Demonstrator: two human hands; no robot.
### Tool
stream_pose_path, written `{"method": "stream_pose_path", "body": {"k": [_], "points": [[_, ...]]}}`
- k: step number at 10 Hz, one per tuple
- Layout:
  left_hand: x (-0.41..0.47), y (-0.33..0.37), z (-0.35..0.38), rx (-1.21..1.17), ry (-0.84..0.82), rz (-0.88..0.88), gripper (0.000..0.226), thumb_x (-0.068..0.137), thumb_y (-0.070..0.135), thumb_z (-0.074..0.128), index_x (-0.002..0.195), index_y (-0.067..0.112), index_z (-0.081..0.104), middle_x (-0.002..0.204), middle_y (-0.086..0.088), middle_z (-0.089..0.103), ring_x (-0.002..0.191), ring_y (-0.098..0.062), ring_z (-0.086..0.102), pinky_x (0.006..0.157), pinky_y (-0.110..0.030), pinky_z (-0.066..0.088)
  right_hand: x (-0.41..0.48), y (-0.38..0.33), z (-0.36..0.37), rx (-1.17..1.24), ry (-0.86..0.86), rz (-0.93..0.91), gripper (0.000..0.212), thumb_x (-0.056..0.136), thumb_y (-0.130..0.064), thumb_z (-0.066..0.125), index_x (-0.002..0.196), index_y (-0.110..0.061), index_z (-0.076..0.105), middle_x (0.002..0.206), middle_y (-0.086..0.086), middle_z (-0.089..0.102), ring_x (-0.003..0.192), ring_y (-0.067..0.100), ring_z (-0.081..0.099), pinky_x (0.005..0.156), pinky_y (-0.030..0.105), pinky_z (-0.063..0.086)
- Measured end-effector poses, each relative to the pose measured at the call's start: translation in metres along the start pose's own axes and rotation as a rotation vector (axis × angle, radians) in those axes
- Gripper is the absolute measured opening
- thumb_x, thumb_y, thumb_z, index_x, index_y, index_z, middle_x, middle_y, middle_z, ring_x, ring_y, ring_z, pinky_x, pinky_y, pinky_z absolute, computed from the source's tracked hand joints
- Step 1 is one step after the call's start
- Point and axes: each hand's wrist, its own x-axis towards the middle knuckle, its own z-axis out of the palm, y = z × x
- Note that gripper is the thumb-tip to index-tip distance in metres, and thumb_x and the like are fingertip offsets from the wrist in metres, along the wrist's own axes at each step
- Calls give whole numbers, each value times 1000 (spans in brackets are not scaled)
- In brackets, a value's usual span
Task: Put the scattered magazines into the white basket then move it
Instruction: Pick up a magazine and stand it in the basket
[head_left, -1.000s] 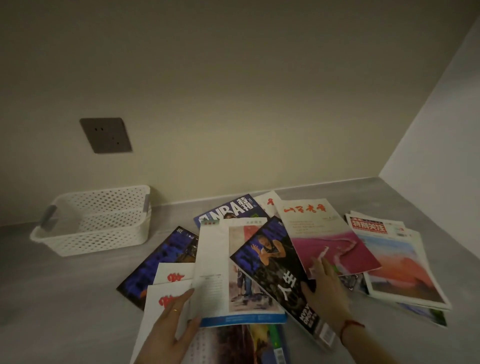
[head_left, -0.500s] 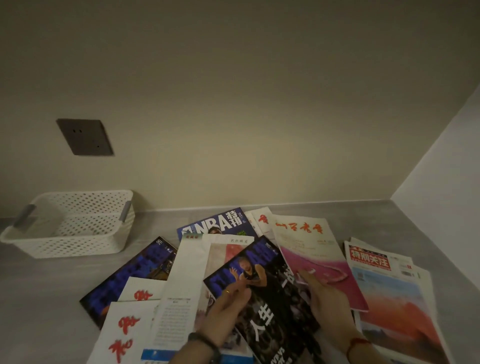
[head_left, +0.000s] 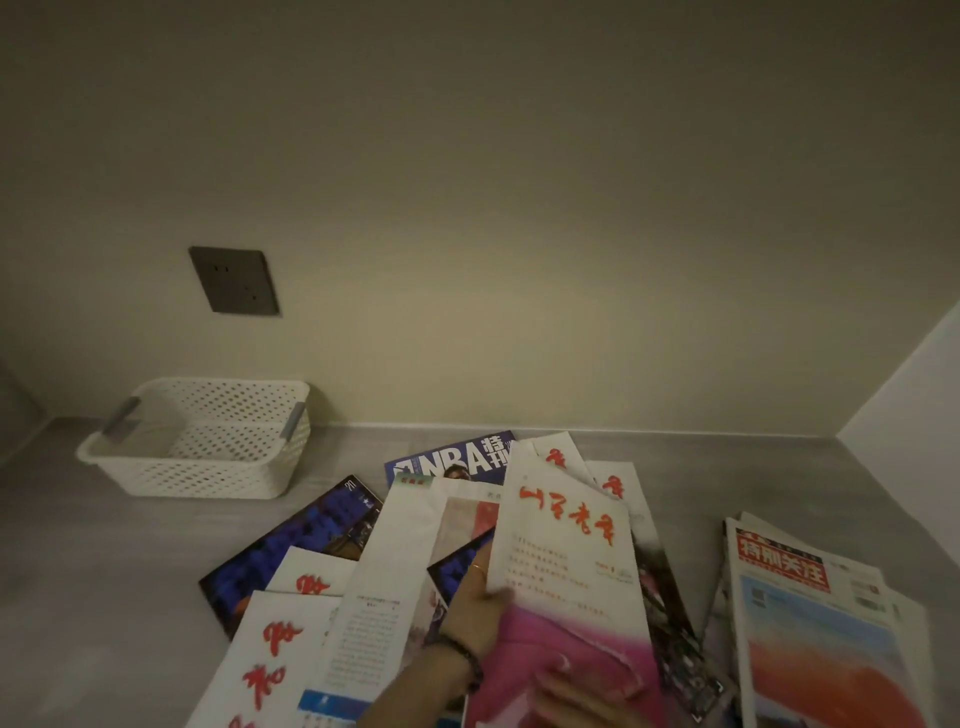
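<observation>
Surface: grey floor (head_left: 104, 571) meeting a beige wall, with a dark socket plate (head_left: 234, 280) at 10 o'clock.
White basket: perforated white basket (head_left: 197, 441) with grey handles, at 9 o'clock against the wall, empty, well apart from the pile.
Magazines: overlapping spread at 6 o'clock; an NBA magazine (head_left: 457, 460) at the far edge, a blue-covered magazine (head_left: 311, 530) at 8 o'clock, a news magazine stack (head_left: 810, 623) at 4 o'clock, set apart from the rest.
Change: the pink-covered magazine (head_left: 566, 597), flat beside the dark one a second ago, is now raised and drawn over the centre of the pile.
Left hand: left hand (head_left: 475, 603) clasps that magazine's left edge, thumb on the cover.
Right hand: right hand (head_left: 576, 696) grips its lower part, fingers over the pink area.
Meaning: gathering has probably begun; no magazine is in the basket yet.
</observation>
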Motion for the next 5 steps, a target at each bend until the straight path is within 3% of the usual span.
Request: {"method": "stream_pose_path", "body": {"k": [1,2,3,4,5], "points": [[-17,10,-29,-65,-6,116,59,83,-11,45,134,16,33,122,5,51,110,-12,51,91,-21,45,84,-13,-135,75,-19,-21,66,67,-81,32,122,-44,34,147,-27,19,133,-9,17,108,4,3],[-31,27,-68,-192,-62,198,51,82,-10,46,124,18,41,114,2,65,100,-8,63,79,-19,52,110,-35,-142,390,-139,229,79,72,-42,67,136,-30,22,144,-2,34,133,19,32,115,35,21],[-46,56,-113,-201,-20,250,42,83,-5,46,110,27,48,94,15,74,89,-3,68,69,-16,53,137,-63,-129,553,-337,312,70,76,-17,69,134,-27,33,131,-3,51,120,22,49,106,47,37],[-53,88,-171,-113,128,368,41,84,-4,47,107,30,50,94,14,73,90,-3,66,75,-17,54,167,-109,-113,555,-342,201,45,82,-4,61,118,-27,49,122,-1,60,111,19,58,96,46,48],[-51,121,-241,-4,270,465,35,86,-2,47,101,29,52,100,11,64,87,2,63,77,-13,53,202,-175,-89,504,-308,19,31,82,-2,60,103,-24,58,109,-3,64,85,0,65,69,10,52]]}}
